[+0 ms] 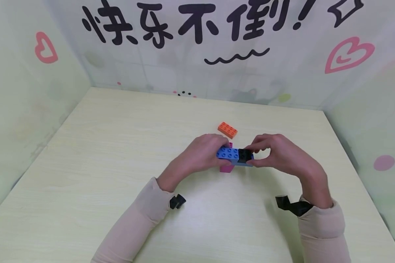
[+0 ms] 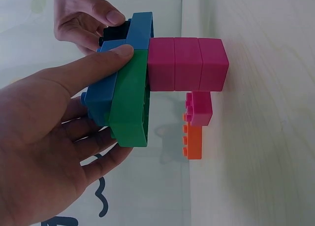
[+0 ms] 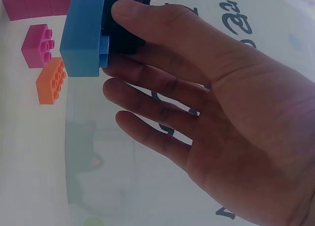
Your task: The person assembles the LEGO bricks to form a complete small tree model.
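A column of magenta bricks (image 2: 187, 63) stands upright on the table. Across its top lie a green brick (image 2: 129, 98) and a lower blue brick (image 3: 82, 36), end to end. Above them sit an upper blue brick (image 1: 228, 154) and, beside it, a black brick (image 1: 244, 155). My left hand (image 1: 205, 153) grips the upper blue and green bricks from the left, its thumb on the near side and fingers behind. From the right, my right hand (image 1: 279, 153) pinches the black brick between thumb and index finger; its other fingers extend loosely past the lower blue brick.
Behind the column, a separate magenta brick (image 2: 201, 108) and an orange brick (image 1: 227, 130) lie on the pale table (image 1: 95, 146). Printed panels (image 1: 171, 69) wall the table at the back and both sides. A black strap (image 1: 296, 207) is on the right wrist.
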`<state>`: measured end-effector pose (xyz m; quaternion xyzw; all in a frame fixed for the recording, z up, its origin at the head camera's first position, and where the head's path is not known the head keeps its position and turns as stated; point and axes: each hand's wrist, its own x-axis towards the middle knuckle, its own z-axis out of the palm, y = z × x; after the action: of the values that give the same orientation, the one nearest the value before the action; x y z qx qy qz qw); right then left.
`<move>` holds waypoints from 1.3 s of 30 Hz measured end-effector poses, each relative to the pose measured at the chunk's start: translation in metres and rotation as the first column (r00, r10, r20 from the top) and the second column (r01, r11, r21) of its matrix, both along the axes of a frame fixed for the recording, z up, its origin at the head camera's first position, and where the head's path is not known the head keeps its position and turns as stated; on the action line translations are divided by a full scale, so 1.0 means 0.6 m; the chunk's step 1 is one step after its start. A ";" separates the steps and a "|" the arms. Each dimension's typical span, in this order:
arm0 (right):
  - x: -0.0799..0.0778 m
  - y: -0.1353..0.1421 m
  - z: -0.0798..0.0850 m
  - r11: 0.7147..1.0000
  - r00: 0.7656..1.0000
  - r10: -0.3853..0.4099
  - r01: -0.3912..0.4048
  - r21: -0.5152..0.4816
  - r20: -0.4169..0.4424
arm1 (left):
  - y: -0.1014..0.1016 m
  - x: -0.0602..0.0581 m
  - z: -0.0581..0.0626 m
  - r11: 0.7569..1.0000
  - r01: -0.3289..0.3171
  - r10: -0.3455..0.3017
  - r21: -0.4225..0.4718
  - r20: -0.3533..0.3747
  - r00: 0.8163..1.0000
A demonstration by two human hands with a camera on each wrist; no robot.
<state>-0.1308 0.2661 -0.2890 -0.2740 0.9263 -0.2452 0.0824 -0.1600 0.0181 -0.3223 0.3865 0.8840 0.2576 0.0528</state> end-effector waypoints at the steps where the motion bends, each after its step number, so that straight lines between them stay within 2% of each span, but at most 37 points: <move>1: 0.001 -0.001 0.000 1.000 1.000 -0.002 0.002 0.004 -0.004 | 0.000 0.000 0.000 1.000 0.000 0.000 0.000 0.000 1.000; 11: 0.009 -0.012 0.004 0.997 0.999 -0.024 0.027 0.071 -0.044 | 0.001 0.000 0.000 1.000 -0.001 0.001 0.000 -0.004 1.000; 19: 0.013 -0.019 0.012 1.000 0.994 -0.012 0.013 0.007 -0.110 | -0.002 -0.001 -0.001 1.000 -0.001 0.001 0.012 0.004 1.000; 39: 0.012 -0.027 0.007 0.998 0.998 -0.063 0.062 -0.013 -0.032 | 0.001 -0.001 0.000 1.000 0.007 -0.007 0.008 0.010 1.000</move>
<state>-0.1239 0.2498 -0.2846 -0.2492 0.9341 -0.2489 0.0582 -0.1606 0.0187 -0.3224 0.3887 0.8813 0.2627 0.0565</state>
